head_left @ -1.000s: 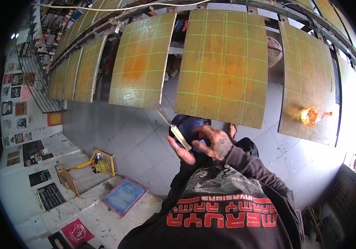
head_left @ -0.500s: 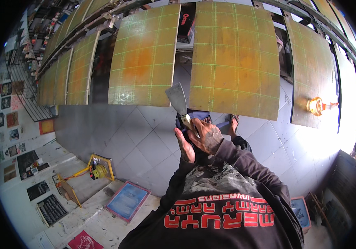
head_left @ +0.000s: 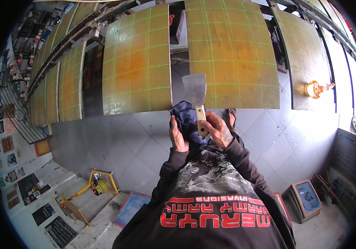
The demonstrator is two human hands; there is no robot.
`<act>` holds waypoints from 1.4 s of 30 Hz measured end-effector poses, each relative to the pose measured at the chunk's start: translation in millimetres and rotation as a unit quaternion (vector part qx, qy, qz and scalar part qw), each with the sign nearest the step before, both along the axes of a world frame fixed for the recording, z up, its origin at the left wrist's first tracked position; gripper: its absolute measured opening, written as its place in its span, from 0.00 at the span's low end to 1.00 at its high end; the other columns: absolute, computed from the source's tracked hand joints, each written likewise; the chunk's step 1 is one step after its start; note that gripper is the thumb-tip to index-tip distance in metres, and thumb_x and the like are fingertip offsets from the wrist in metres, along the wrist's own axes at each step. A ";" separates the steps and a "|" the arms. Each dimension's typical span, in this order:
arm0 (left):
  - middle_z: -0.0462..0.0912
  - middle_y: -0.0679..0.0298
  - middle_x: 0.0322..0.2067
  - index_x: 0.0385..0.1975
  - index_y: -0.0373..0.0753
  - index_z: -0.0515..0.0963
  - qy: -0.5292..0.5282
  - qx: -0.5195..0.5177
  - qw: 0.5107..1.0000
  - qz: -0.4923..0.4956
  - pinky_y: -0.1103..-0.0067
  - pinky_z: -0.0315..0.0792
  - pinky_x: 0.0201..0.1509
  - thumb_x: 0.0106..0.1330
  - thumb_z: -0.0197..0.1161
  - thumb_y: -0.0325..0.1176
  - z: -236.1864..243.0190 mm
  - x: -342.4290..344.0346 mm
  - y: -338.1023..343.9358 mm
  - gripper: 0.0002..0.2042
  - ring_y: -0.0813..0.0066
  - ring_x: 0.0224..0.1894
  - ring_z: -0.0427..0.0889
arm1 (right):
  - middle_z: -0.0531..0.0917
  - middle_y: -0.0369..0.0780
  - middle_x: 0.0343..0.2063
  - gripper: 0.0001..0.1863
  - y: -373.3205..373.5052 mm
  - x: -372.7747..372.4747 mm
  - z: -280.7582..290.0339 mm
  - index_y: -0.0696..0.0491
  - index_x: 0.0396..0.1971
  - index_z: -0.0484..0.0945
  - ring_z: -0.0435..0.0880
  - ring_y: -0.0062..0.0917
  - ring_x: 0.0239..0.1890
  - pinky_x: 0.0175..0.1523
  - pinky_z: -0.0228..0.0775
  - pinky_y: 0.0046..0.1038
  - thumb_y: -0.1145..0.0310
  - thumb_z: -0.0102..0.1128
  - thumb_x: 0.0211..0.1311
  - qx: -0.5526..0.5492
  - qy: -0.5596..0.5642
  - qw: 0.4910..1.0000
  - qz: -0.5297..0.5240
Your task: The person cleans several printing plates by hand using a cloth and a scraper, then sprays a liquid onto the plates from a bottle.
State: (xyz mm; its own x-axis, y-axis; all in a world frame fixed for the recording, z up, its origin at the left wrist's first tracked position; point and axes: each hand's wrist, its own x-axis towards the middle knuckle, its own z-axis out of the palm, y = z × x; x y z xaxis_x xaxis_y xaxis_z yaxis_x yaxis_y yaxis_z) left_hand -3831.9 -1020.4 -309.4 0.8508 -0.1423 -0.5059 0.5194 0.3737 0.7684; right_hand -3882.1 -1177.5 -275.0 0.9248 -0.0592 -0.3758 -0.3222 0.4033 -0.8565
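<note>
Grey floor tiles [head_left: 265, 137] lie between a row of yellow-brown surfaces [head_left: 138, 70] with green lines and the person's dark sweater [head_left: 205, 189]. At the right hand [head_left: 218, 128], the fingers are clamped on the pale handle [head_left: 201, 113] of a scraper [head_left: 200, 103]. Fingers of the left hand [head_left: 178, 137] look stretched, not curled around something; they are just beside a dark blue cloth [head_left: 183, 116], and whether they touch it I cannot tell.

So the scraper is in front of the body, its blade [head_left: 195, 88] pointing away. In the view the blade overlaps the near left corner of the middle surface [head_left: 236, 54]; at which height, I cannot say.

I judge this tool to be light, easy for one hand. Its metal blade is probably stiff, perhaps bending a little near the thin edge, and not fragile. The handle seems hard and smooth, so it could be slippery when wet. One should hold it there, with the fingers kept off the edge. The cloth, by its folds, must be soft and limp; it can be pinched almost anywhere.

Farther out, on the right surface [head_left: 306, 50], is an orange bottle [head_left: 313, 89], possibly fragile.
</note>
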 end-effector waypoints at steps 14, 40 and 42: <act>0.76 0.60 0.50 0.55 0.40 0.69 0.100 -0.290 0.952 -0.018 0.67 0.70 0.56 0.71 0.41 0.45 26.7 34.1 -11.9 0.21 0.64 0.51 0.77 | 0.79 0.45 0.37 0.20 -13.8 5.9 18.8 0.60 0.52 0.61 0.80 0.28 0.36 0.41 0.73 0.30 0.68 0.50 0.64 0.079 -0.042 0.996 0.002; 0.78 0.64 0.41 0.46 0.36 0.74 -0.028 -0.066 0.996 -0.046 0.82 0.70 0.47 0.65 0.57 0.38 78.8 52.0 -42.5 0.15 0.79 0.44 0.76 | 0.76 0.42 0.50 0.29 -43.1 -37.1 9.0 0.58 0.59 0.65 0.76 0.25 0.47 0.50 0.68 0.27 0.52 0.45 0.65 0.107 0.007 0.994 0.016; 0.77 0.69 0.33 0.44 0.41 0.75 -0.013 -0.099 0.994 -0.042 0.84 0.74 0.31 0.65 0.57 0.38 81.7 67.1 -33.5 0.12 0.83 0.32 0.78 | 0.67 0.45 0.58 0.37 -33.9 -49.2 -30.6 0.56 0.63 0.56 0.71 0.32 0.54 0.56 0.65 0.37 0.47 0.49 0.62 0.141 0.085 0.984 -0.068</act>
State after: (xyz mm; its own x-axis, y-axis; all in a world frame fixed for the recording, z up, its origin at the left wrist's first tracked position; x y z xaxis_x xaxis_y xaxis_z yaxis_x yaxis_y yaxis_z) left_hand -3764.8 -1053.9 -227.7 0.8444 -0.3071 -0.4390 0.5357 0.4751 0.6981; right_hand -3931.2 -1211.4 -305.6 0.8380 -0.0499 -0.5433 -0.3771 0.6667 -0.6428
